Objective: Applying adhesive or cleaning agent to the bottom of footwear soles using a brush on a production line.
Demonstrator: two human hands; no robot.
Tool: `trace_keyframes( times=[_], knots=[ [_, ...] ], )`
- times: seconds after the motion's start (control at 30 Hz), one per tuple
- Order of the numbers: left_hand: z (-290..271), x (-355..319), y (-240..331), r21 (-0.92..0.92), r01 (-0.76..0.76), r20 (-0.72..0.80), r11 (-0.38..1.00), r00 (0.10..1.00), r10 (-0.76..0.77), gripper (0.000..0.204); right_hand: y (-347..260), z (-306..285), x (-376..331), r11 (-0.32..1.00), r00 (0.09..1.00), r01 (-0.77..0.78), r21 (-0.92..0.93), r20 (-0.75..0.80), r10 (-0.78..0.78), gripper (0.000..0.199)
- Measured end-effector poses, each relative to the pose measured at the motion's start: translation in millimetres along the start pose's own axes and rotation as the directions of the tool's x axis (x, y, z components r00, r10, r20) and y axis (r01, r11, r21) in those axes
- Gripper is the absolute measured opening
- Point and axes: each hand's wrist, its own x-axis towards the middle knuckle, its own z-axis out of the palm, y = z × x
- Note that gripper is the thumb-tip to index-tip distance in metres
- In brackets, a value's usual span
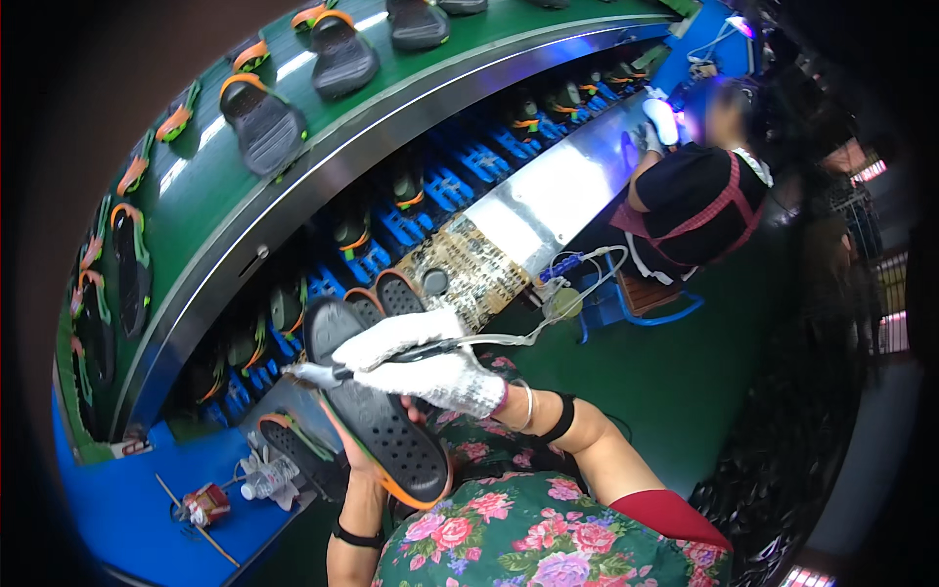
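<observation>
Green conveyor belt carries dark shoe soles with orange rims, spaced apart. Steel workbench alongside bears a stained mat. Blue bench holds a crushed bottle and small can.

Workstation layout, seated position beside curved conveyor.
Black rubber shoe sole with orange rim lies between both hands; green conveyor belt runs behind; blue bench sits lower left; co-worker stands far right.

Shoe sole: black with orange edge. Glove on right hand: white. Conveyor belt: green. Racks: blue. Apron: dark green, pink floral pattern. Floor: green.
</observation>
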Motion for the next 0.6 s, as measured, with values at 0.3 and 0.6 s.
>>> trace_keyframes(
  times=[0.3, 0.6],
  knots=[
    [33.5, 21.3, 9.5, -0.325, -0.066, 0.211, 0.944, 0.967, 0.141, 0.099, 12.3, -3.0, 18.2, 0.518, 0.618, 0.728, -0.448, 0.103, -0.779, 0.018],
    [41.5, 25.1, -13.3, 0.022, -0.192, 0.138, 0.981, 0.973, 0.187, 0.11, -2.2, 0.1, 35.2, 0.183, 0.438, 0.763, -0.62, 0.286, -0.852, 0.023]
  ],
)
